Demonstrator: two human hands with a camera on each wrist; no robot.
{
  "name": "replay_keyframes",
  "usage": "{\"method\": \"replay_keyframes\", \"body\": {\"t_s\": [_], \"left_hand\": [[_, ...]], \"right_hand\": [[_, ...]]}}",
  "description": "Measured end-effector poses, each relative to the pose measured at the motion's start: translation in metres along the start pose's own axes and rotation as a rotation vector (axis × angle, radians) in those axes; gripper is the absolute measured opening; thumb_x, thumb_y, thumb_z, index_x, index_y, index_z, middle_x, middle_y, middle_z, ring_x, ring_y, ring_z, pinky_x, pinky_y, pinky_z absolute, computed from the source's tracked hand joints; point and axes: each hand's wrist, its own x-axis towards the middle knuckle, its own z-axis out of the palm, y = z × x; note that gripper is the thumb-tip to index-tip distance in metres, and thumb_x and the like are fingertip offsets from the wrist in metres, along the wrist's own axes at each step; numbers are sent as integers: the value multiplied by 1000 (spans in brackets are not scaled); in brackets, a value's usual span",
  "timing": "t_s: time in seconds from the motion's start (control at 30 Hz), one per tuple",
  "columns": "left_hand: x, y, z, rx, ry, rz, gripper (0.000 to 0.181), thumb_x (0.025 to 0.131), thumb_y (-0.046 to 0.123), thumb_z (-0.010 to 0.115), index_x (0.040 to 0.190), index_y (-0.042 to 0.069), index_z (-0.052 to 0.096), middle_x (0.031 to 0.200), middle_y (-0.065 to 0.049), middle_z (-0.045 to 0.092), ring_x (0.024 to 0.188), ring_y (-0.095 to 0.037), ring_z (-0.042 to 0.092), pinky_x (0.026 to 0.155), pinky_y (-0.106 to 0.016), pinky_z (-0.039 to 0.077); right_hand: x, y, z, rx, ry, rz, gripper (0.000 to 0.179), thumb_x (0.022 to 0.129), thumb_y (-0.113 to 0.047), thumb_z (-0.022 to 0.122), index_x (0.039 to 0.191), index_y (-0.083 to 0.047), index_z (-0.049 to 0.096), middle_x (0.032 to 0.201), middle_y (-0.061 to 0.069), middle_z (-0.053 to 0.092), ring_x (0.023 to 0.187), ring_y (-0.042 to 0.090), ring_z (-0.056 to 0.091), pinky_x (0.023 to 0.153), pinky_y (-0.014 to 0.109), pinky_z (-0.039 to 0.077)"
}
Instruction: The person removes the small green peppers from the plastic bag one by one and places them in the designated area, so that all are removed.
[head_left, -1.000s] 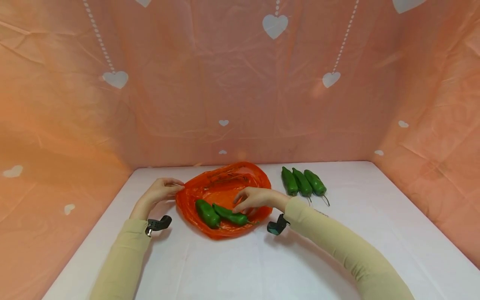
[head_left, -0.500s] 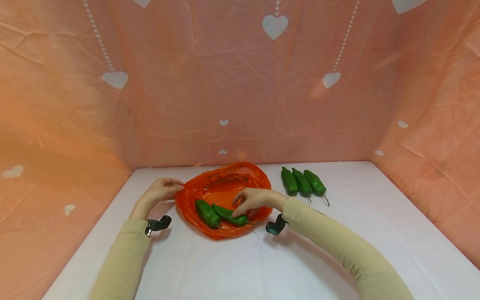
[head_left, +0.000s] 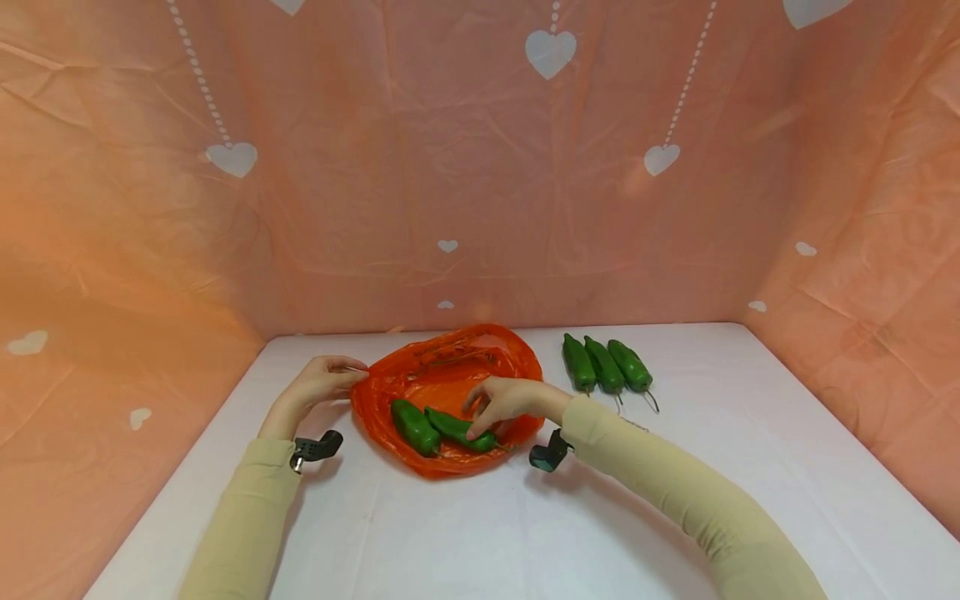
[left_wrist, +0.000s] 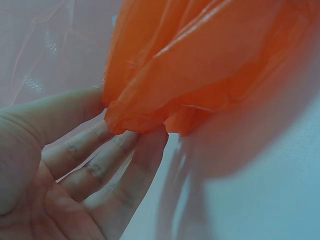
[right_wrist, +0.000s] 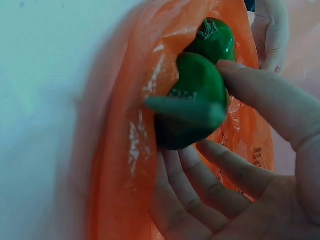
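An orange plastic bag point(head_left: 517, 350) lies with its mouth spread wide on the white table. My left hand point(head_left: 318, 385) pinches the bag's left edge between thumb and fingertips, as the left wrist view shows. Two green peppers lie inside, a left pepper point(head_left: 411, 425) and a right pepper point(head_left: 450, 427). Over the bag, my right hand point(head_left: 510, 398) holds the right pepper near its stem end. In the right wrist view the thumb point(right_wrist: 265, 92) is on the pepper's upper side and the fingers reach under it. Its stem points toward that camera.
Right of the bag, three more green peppers point(head_left: 607, 367) lie side by side, stems toward me. The white table point(head_left: 450, 542) is backed and flanked by pink-orange cloth point(head_left: 480, 167) with white hearts. A black wrist camera point(head_left: 551, 450) hangs below the right sleeve.
My right hand has shifted very slightly, its thumb moving a little toward the pepper's stem end. The left hand, the bag and the peppers look unmoved.
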Motion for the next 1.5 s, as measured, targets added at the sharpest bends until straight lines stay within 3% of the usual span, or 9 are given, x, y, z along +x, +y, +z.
{"method": "replay_keyframes", "body": {"t_s": [0.9,1.13,1.5], "left_hand": [[0,1,-1,-32,0,5,39,93,14,62,120,-14,55,106,-20,66,90,-22,66,81,-35,55],[-2,1,-1,-6,0,-20,39,94,18,62,120,-10,57,110,-20,65,97,-27,65,85,-37,53],[-3,0,-1,-15,0,-28,40,94,20,63,121,-9,57,110,-19,65,98,-28,65,85,-38,53]], "right_hand": [[5,-1,3,-39,-15,33,37,76,-14,82,108,-4,68,102,4,61,86,17,60,75,29,54],[4,-2,1,-37,-15,-4,34,77,-13,81,107,-3,68,101,4,62,90,18,59,77,30,54],[-12,-13,-24,27,84,-40,42,79,-19,80,117,-7,65,113,2,61,101,18,58,82,36,54]]}}
